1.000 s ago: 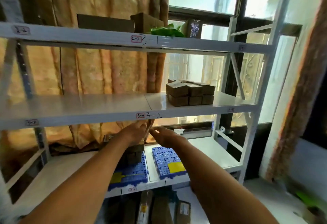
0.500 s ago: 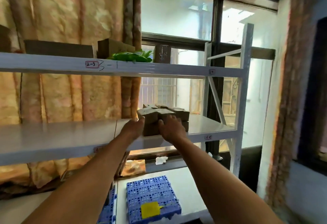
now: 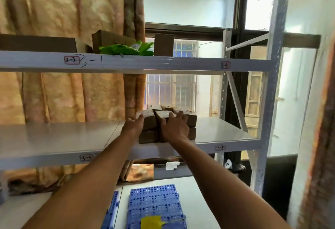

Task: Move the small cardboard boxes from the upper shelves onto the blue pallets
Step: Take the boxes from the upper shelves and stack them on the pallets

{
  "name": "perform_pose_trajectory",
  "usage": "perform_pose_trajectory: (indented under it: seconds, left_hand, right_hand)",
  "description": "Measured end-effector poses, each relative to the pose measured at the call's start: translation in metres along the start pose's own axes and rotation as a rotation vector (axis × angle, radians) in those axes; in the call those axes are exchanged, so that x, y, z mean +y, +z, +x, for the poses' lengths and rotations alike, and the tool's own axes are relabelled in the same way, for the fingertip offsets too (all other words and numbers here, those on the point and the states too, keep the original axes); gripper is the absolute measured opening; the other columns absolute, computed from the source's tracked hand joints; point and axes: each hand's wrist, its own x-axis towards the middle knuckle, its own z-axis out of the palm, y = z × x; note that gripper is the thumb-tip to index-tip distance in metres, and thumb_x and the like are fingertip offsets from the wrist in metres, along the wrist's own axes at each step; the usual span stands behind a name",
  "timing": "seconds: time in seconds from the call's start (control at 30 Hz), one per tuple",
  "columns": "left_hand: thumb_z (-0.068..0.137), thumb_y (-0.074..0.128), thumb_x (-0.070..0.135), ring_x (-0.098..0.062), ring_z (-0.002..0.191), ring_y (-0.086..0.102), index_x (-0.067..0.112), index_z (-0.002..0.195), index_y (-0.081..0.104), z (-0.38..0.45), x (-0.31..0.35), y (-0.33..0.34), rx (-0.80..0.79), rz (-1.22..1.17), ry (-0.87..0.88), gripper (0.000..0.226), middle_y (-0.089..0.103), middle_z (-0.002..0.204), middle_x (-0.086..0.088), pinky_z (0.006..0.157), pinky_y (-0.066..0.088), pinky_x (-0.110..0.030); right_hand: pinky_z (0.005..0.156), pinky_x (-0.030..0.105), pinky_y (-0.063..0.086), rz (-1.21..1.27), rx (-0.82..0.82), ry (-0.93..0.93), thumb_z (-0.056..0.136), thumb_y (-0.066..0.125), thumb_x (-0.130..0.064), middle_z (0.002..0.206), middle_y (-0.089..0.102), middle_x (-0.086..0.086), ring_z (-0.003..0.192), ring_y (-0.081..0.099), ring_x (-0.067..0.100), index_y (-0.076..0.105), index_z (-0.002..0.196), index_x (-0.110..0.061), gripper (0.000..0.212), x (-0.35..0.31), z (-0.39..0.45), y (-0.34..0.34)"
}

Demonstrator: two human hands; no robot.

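Observation:
A two-layer stack of small cardboard boxes stands on the middle shelf, near its front edge. My left hand grips the top left box from its left side, thumb over the top edge. My right hand holds the top box beside it, fingers spread over the top and thumb down in the gap between the two boxes. A blue pallet with a yellow tag lies on the lower shelf below my arms. A second blue pallet shows only its edge to the left.
The top shelf carries larger cardboard boxes and a green bag. The white rack upright stands to the right, a curtain and a window behind. A crumpled white paper lies at the back of the lower shelf.
Both hands rose from under the middle shelf to the stack of boxes and closed on the two top front boxes. The view tilted upward and moved closer.

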Motion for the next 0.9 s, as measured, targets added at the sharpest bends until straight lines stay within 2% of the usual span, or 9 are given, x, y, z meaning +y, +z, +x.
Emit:
perform_pose_trajectory:
  seconds: [0.1, 0.23, 0.33, 0.43, 0.5, 0.57, 0.67, 0.8, 0.9]
  left_hand:
    - [0.088, 0.048, 0.068, -0.037, 0.132, 0.049, 0.022, 0.155, 0.030, 0.004, -0.003, 0.010, -0.007, -0.009, 0.014, 0.083, 0.045, 0.152, -0.010, 0.108, 0.044, -0.050]
    - [0.088, 0.055, 0.062, -0.035, 0.129, 0.053, 0.027, 0.153, 0.032, 0.010, -0.011, 0.018, -0.020, -0.084, 0.015, 0.077, 0.049, 0.149, -0.008, 0.107, 0.046, -0.049]
    - [0.090, 0.058, 0.053, -0.034, 0.120, 0.059, 0.025, 0.146, 0.043, 0.015, -0.012, 0.018, 0.051, -0.081, 0.026, 0.065, 0.059, 0.138, -0.009, 0.103, 0.049, -0.048]
    - [0.089, 0.057, 0.055, -0.030, 0.108, 0.061, 0.021, 0.133, 0.052, 0.015, -0.009, 0.018, 0.058, -0.107, 0.014, 0.056, 0.063, 0.123, -0.007, 0.094, 0.051, -0.041]
    - [0.089, 0.054, 0.060, -0.027, 0.099, 0.060, 0.022, 0.121, 0.054, 0.013, -0.007, 0.018, 0.063, -0.097, 0.019, 0.050, 0.062, 0.112, -0.005, 0.083, 0.048, -0.037]
    - [0.091, 0.053, 0.061, -0.025, 0.094, 0.058, 0.022, 0.116, 0.053, 0.011, -0.007, 0.019, 0.078, -0.083, 0.034, 0.047, 0.060, 0.105, -0.003, 0.080, 0.046, -0.036]
    - [0.092, 0.054, 0.056, -0.025, 0.095, 0.061, 0.020, 0.120, 0.056, 0.010, -0.008, 0.019, 0.099, -0.059, 0.039, 0.045, 0.063, 0.107, -0.004, 0.081, 0.051, -0.037]
    - [0.088, 0.058, 0.052, -0.022, 0.093, 0.054, 0.019, 0.125, 0.053, 0.005, -0.008, 0.015, 0.102, -0.173, 0.004, 0.050, 0.058, 0.108, -0.001, 0.076, 0.040, -0.036]
    - [0.088, 0.060, 0.045, -0.024, 0.102, 0.058, 0.018, 0.127, 0.058, 0.000, -0.012, 0.014, 0.080, -0.234, 0.034, 0.048, 0.063, 0.114, -0.003, 0.081, 0.045, -0.035]
  right_hand:
    - [0.094, 0.048, 0.051, 0.016, -0.017, 0.000, 0.101, 0.045, -0.053, 0.153, 0.034, 0.010, 0.138, 0.035, 0.033, 0.057, 0.138, -0.023, 0.050, 0.002, 0.004, 0.006]
    - [0.092, 0.046, 0.051, 0.050, 0.013, 0.006, 0.100, 0.048, -0.052, 0.150, 0.035, 0.009, 0.137, 0.036, 0.033, 0.055, 0.139, -0.024, 0.049, 0.005, 0.005, 0.008]
    - [0.086, 0.043, 0.052, 0.082, 0.056, 0.029, 0.099, 0.049, -0.051, 0.145, 0.037, 0.009, 0.131, 0.039, 0.032, 0.058, 0.133, -0.025, 0.043, 0.006, 0.006, 0.006]
    - [0.080, 0.040, 0.049, 0.086, 0.058, 0.050, 0.100, 0.051, -0.050, 0.142, 0.040, 0.010, 0.129, 0.040, 0.033, 0.058, 0.129, -0.025, 0.040, 0.005, 0.004, 0.006]
    - [0.082, 0.041, 0.049, 0.115, 0.056, 0.075, 0.099, 0.053, -0.051, 0.139, 0.045, 0.012, 0.126, 0.044, 0.034, 0.058, 0.127, -0.023, 0.040, 0.003, 0.004, 0.005]
    - [0.085, 0.042, 0.049, 0.152, 0.056, 0.113, 0.098, 0.054, -0.050, 0.135, 0.050, 0.016, 0.123, 0.049, 0.035, 0.058, 0.129, -0.020, 0.042, 0.001, 0.003, 0.005]
    - [0.088, 0.042, 0.050, 0.214, 0.050, 0.175, 0.096, 0.060, -0.046, 0.134, 0.051, 0.018, 0.121, 0.052, 0.037, 0.055, 0.134, -0.017, 0.048, -0.001, 0.003, 0.001]
    - [0.094, 0.040, 0.054, 0.408, -0.029, 0.317, 0.083, 0.071, -0.048, 0.129, 0.056, 0.017, 0.115, 0.059, 0.035, 0.052, 0.136, -0.006, 0.071, 0.006, 0.010, -0.005]
    - [0.090, 0.042, 0.059, 0.517, -0.092, 0.341, 0.084, 0.067, -0.051, 0.115, 0.068, 0.012, 0.099, 0.067, 0.028, 0.067, 0.121, -0.006, 0.058, 0.018, 0.013, -0.004]
